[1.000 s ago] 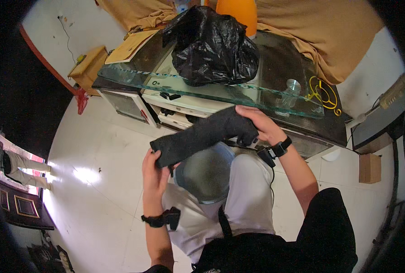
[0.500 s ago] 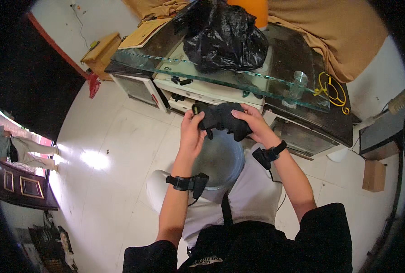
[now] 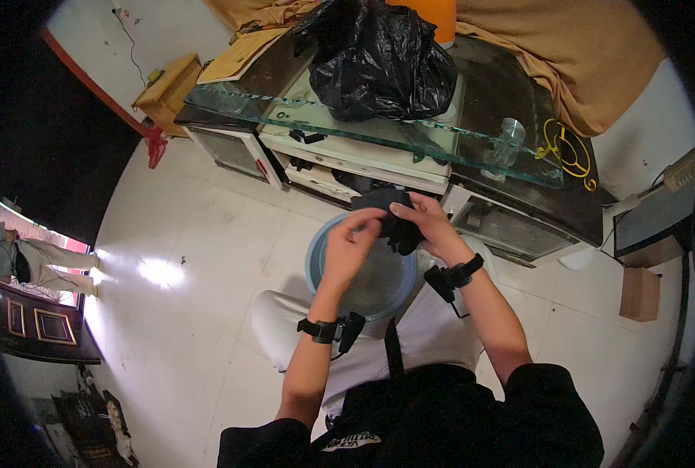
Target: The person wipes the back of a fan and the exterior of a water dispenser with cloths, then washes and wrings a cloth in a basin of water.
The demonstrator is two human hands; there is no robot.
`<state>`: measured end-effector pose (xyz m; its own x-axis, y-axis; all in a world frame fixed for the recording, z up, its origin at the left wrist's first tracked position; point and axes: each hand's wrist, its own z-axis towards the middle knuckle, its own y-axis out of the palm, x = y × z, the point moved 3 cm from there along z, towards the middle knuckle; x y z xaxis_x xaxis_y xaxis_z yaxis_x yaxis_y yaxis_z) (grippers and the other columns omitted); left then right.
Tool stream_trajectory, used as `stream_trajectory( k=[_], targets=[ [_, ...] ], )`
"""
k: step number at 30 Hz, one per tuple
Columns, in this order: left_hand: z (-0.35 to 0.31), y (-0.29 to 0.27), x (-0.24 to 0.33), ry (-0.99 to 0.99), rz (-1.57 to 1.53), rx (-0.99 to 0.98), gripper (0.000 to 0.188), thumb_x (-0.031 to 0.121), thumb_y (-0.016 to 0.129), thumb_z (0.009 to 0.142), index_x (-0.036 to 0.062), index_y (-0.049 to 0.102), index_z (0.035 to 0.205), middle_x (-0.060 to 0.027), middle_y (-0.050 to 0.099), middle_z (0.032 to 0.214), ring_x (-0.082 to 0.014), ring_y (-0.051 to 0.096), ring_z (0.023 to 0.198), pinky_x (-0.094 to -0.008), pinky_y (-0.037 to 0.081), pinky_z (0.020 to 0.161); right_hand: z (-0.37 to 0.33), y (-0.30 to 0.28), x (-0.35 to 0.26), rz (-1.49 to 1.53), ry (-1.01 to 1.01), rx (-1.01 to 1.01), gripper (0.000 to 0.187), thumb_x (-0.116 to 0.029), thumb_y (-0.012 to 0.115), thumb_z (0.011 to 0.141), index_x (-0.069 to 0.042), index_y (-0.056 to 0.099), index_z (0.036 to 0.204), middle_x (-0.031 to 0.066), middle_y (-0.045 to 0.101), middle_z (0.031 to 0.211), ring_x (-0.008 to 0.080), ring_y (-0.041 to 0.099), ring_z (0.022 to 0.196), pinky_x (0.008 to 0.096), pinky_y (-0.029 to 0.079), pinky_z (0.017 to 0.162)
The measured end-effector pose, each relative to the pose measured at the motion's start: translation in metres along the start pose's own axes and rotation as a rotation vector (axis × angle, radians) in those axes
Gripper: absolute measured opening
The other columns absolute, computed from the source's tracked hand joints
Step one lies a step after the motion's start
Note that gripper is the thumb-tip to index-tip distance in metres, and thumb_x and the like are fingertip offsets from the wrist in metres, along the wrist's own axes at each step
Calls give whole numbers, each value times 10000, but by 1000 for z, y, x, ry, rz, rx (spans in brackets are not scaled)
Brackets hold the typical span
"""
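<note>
A bunched piece of black cloth [image 3: 400,232] is up in front of me, over the left part of the cabinet's front edge and the far rim of a blue basin [image 3: 314,269]. My right hand [image 3: 433,225] grips its right side, thumb on top. My left hand [image 3: 351,248] has its fingers bent together at the cloth's left side, their tips pinching its edge. Folds hide the cloth's exact kind. Between my knees, the round basin holds murky greyish contents that I cannot make out.
Ahead stands a low cabinet with a glass top [image 3: 347,129], bearing a black plastic bag [image 3: 382,66], a clear glass [image 3: 507,139] and a yellow metal stand [image 3: 570,152]. An orange container [image 3: 433,19] is behind the bag. A cardboard box [image 3: 640,294] sits at right; another person [image 3: 47,261] stands far left.
My left hand has come off the cloth's left end and moved right and down to its middle. The cloth is more bunched towards my right hand, and more of the basin shows.
</note>
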<state>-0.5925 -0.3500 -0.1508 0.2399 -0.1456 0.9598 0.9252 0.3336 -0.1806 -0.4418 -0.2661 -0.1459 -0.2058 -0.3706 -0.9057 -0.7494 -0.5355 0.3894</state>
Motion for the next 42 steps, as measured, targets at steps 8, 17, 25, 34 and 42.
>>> stream_trajectory(
  k=[8,17,25,34,42],
  targets=[
    [-7,2,-24,-627,-513,156,415,360,570,917,74,517,1212,-48,549,1151,-142,547,994,-301,505,751,4,-11,10,-430,-373,16,598,-225,787,757,9,501,1228,78,619,1156,191,589,1041,319,453,917],
    [-19,-16,-37,-627,-800,-2,475,377,478,957,-28,495,1205,-154,647,1020,-234,669,839,-363,568,690,12,-9,2,-719,-321,-215,428,-202,765,755,-23,603,1108,138,664,1011,216,628,945,327,479,854],
    [-21,-73,22,-572,-904,20,456,253,407,957,-108,437,1236,-268,607,1086,-343,660,911,-388,584,707,17,-51,35,-930,-320,168,272,-91,706,798,-23,606,1042,135,668,950,249,642,897,341,494,815],
    [-21,-60,28,-631,-1152,-95,424,219,418,943,-113,484,1198,-265,595,1129,-328,640,979,-399,548,825,-16,29,27,-482,-278,-252,509,-87,729,752,-23,518,1211,175,603,1141,273,598,1049,351,485,880],
    [-23,-61,60,-590,-1010,-266,388,212,436,942,-72,535,1188,-208,625,1117,-303,629,996,-413,500,898,-1,16,7,-788,-505,-198,252,70,596,804,1,639,1042,66,660,1018,153,622,943,283,502,835]
  ],
)
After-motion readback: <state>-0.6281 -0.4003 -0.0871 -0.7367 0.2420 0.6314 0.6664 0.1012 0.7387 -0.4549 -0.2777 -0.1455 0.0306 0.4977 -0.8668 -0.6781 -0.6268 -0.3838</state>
